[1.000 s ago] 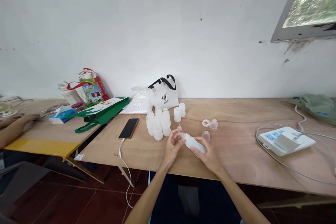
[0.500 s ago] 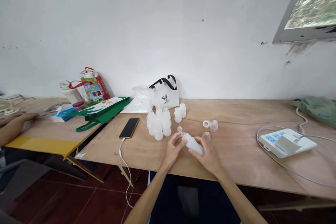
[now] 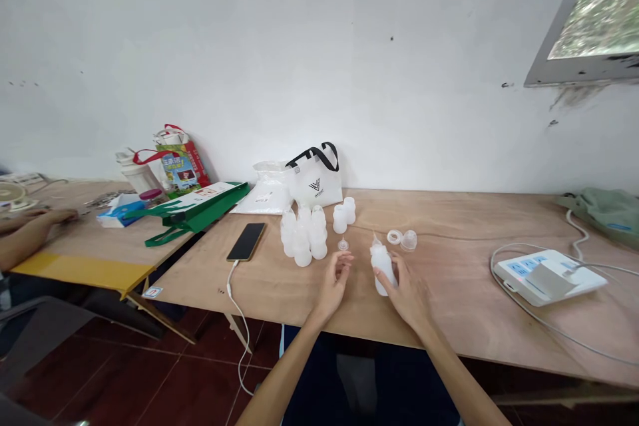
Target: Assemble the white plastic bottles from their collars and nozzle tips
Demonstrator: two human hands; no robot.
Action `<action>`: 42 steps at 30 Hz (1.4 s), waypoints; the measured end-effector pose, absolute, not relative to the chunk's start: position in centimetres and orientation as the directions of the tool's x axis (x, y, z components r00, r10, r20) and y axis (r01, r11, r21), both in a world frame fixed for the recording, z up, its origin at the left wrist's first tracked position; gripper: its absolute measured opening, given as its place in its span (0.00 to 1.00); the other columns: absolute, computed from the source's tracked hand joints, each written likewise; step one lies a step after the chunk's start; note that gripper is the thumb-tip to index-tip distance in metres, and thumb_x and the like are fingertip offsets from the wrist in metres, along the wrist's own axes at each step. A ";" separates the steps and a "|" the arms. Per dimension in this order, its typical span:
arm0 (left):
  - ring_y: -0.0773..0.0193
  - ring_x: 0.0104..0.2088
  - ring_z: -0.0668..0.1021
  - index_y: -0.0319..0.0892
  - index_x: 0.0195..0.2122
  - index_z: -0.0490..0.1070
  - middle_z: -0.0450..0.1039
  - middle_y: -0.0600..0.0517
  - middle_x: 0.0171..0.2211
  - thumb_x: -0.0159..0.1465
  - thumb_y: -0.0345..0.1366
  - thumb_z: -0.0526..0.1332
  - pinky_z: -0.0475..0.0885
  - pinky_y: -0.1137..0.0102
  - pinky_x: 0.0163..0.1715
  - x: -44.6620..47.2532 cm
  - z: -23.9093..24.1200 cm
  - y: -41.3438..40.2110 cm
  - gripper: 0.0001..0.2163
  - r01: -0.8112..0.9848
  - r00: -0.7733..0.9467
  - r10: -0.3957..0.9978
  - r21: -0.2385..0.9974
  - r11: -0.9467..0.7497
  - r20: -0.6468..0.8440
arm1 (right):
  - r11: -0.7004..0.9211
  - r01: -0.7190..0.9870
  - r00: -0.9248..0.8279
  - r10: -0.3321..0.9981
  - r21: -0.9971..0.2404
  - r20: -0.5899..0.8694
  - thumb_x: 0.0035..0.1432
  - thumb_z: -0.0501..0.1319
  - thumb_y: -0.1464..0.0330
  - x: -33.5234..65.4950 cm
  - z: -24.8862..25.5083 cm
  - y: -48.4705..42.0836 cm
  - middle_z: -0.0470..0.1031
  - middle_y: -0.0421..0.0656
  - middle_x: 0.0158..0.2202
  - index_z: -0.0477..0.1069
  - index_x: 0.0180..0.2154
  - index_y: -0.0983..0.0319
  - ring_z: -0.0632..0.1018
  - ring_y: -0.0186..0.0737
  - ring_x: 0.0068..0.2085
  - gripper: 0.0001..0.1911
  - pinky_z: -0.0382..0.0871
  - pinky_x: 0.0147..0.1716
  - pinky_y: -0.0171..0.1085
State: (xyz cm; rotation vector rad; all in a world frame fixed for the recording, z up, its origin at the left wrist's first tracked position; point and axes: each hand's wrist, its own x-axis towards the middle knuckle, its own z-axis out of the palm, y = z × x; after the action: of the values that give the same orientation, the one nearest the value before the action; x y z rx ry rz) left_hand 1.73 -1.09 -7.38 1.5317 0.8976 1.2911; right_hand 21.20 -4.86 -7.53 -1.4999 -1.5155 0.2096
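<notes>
A translucent white baby bottle (image 3: 381,269) with a nipple on top stands upright, nearly vertical, with the fingers of my right hand (image 3: 405,289) wrapped around its right side. My left hand (image 3: 333,284) is apart from the bottle, to its left, fingers loosely spread and holding nothing. Just beyond my left fingers lies a clear nipple (image 3: 343,244) on the table. Behind the bottle are a white collar ring (image 3: 394,237) and a clear domed cap (image 3: 409,240). Several capped white bottles (image 3: 302,239) stand grouped at the left, with two open-necked bottles (image 3: 340,218) behind.
A phone (image 3: 247,241) on a white cable lies left of the bottles. White bags (image 3: 319,183) lean by the wall. At right sits a white power strip (image 3: 549,276) with looping cables, near a green bag (image 3: 604,213). Another person's arm (image 3: 30,233) rests on the left table.
My left hand has let go of the bottle and moved away with its fingers opening. My right hand has turned the bottle from tilted to upright and shifted it slightly right.
</notes>
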 end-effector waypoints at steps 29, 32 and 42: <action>0.59 0.39 0.79 0.41 0.46 0.74 0.78 0.47 0.43 0.57 0.50 0.73 0.76 0.69 0.34 1.5 -3.0 -2.2 0.22 -0.239 0.255 0.936 0.954 -0.182 0.243 | 0.597 0.793 -0.280 0.535 -0.122 0.797 0.68 0.61 0.68 23.5 -5.3 -6.1 0.82 0.48 0.44 0.71 0.60 0.57 0.82 0.48 0.41 0.19 0.77 0.39 0.43; 0.59 0.42 0.80 0.41 0.46 0.75 0.79 0.47 0.44 0.56 0.46 0.74 0.76 0.68 0.41 0.9 -1.9 -2.7 0.21 -0.166 0.251 0.940 0.967 -0.194 0.232 | 0.550 0.832 -0.289 0.539 -0.070 0.791 0.68 0.61 0.71 22.9 -5.1 -6.7 0.82 0.47 0.46 0.72 0.59 0.55 0.81 0.48 0.42 0.20 0.75 0.39 0.42; 0.57 0.45 0.80 0.43 0.46 0.77 0.80 0.47 0.46 0.58 0.43 0.74 0.75 0.66 0.46 -0.4 0.8 -4.3 0.18 -0.121 0.365 0.893 0.964 -0.236 0.264 | 0.226 0.215 -0.159 0.968 -0.950 0.194 0.56 0.70 0.53 20.6 -0.7 -8.7 0.79 0.40 0.31 0.71 0.39 0.57 0.77 0.39 0.27 0.17 0.69 0.22 0.34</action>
State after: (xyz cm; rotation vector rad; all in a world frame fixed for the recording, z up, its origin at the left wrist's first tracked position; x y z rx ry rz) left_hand -0.39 -4.26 0.75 1.4955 0.7313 1.1251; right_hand 20.61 -8.67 -0.74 -1.1440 -1.5750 1.0242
